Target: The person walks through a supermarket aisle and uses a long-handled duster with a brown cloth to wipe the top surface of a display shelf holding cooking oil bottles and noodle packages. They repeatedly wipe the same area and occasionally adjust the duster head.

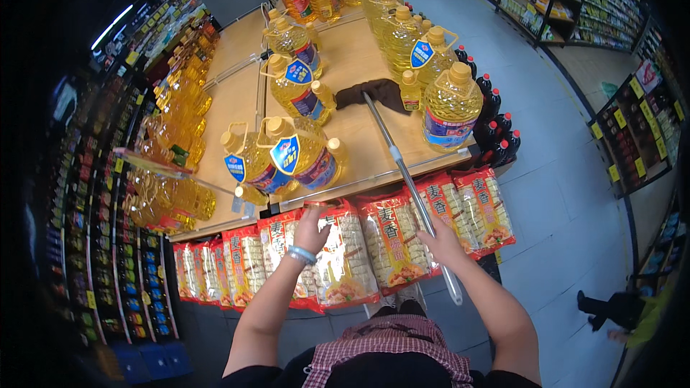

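My right hand (443, 241) grips the metal pole (403, 167) of a mop or duster, whose dark cloth head (375, 95) lies on the wooden display top (372, 145) between the rows of oil bottles. Over the red-edged noodle packs along the front, my left hand (314, 230) is near the top of one noodle pack (343, 258); whether it touches or holds the pack cannot be told. Left of the cloth stand large cooking oil bottles (307, 159) with small ones beside them. To its right are a small oil bottle (410, 91) and a large oil bottle (452, 110).
Dark bottles with red caps (491, 134) stand along the display's right side. More oil bottles (183, 140) line the left side near a clear upright panel. Stocked shelves (630, 134) flank the tiled aisle, where another person (620, 312) is at the lower right.
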A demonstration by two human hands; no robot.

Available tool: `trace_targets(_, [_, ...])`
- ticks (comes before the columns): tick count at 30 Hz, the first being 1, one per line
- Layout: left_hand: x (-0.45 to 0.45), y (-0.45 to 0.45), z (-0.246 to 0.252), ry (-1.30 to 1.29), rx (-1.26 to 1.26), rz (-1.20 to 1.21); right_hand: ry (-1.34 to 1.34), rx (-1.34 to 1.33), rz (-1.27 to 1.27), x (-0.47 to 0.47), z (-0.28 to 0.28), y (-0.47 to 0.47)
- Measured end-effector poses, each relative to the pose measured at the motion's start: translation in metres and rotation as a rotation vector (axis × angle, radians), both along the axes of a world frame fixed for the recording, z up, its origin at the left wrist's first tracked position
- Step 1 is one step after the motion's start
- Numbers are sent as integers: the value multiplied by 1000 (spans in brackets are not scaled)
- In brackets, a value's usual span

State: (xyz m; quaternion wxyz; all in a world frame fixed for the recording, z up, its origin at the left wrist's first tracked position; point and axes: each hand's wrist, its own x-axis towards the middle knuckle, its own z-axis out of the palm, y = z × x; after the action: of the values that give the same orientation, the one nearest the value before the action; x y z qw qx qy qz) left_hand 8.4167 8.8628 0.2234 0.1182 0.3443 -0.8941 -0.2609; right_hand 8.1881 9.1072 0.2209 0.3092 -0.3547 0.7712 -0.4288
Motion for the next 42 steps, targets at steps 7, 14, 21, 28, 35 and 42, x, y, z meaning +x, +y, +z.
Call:
trace_targets(7, [67,55,-72,-285,210,-6,254,190,208,-58,-43,-127])
trace_targets(14, [70,82,-66,-291,336,45,-283,123,90,-93,-50,-140])
trace_targets(21, [75,43,-49,-129,221,157,-499,12,-81,-70,-51,-107])
trace_targets(28, [-31,-85,79,349,-532,182,-1052,-144,-18,-63,-10,-122])
trace_targets(35, [-112,-164,84,25,-645,205,-1248,-227,-177,-16,-2,-58])
trace_targets(42, [-119,-189,65,216,-722,244,-827,-157,-175,-89,-58,-166])
